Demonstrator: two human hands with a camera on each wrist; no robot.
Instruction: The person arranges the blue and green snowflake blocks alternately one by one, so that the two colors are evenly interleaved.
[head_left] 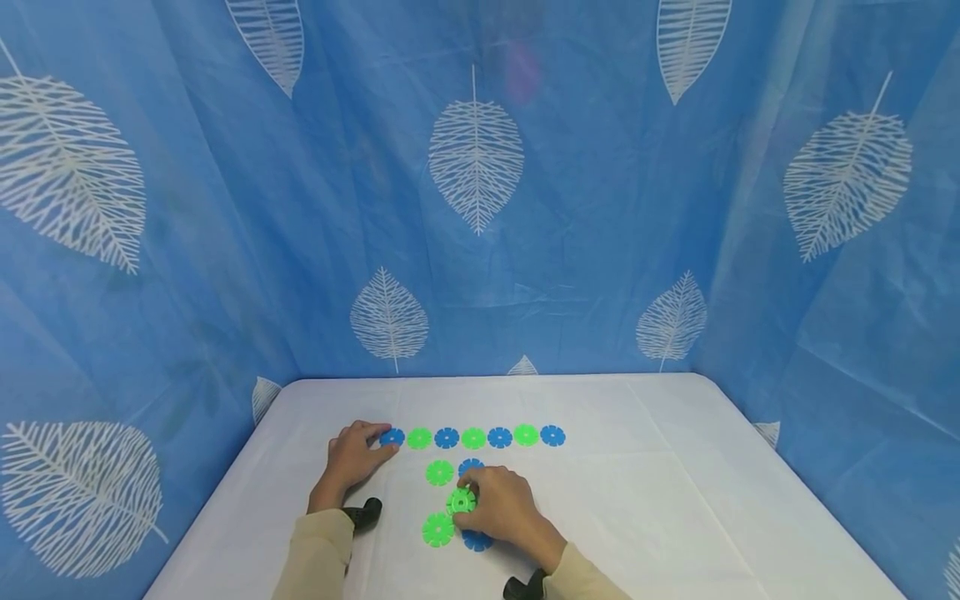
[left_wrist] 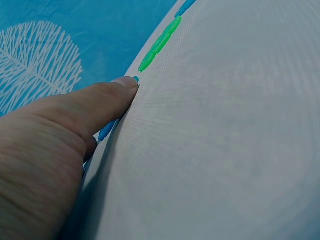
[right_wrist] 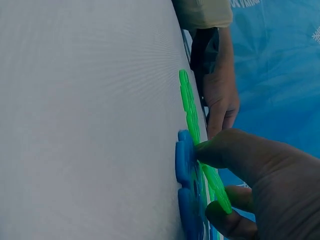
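At the left end of a row of notched plastic discs on the white table lies a blue notched disc (head_left: 392,437). My left hand (head_left: 352,458) holds that disc at its edges between thumb and index finger; in the left wrist view the thumb hides much of it. My right hand (head_left: 504,502) pinches a green notched disc (head_left: 461,501) by its rim, tilted in the right wrist view (right_wrist: 216,187). Around it lie a green disc (head_left: 438,530), another green disc (head_left: 439,472), and two blue discs (head_left: 477,541) partly covered by the right hand.
The row runs rightward in alternating green and blue, ending at a blue disc (head_left: 552,435). The white tablecloth (head_left: 637,500) spreads on all sides. A blue leaf-patterned curtain (head_left: 570,208) stands behind the table and along both sides. Black wrist straps sit on both wrists.
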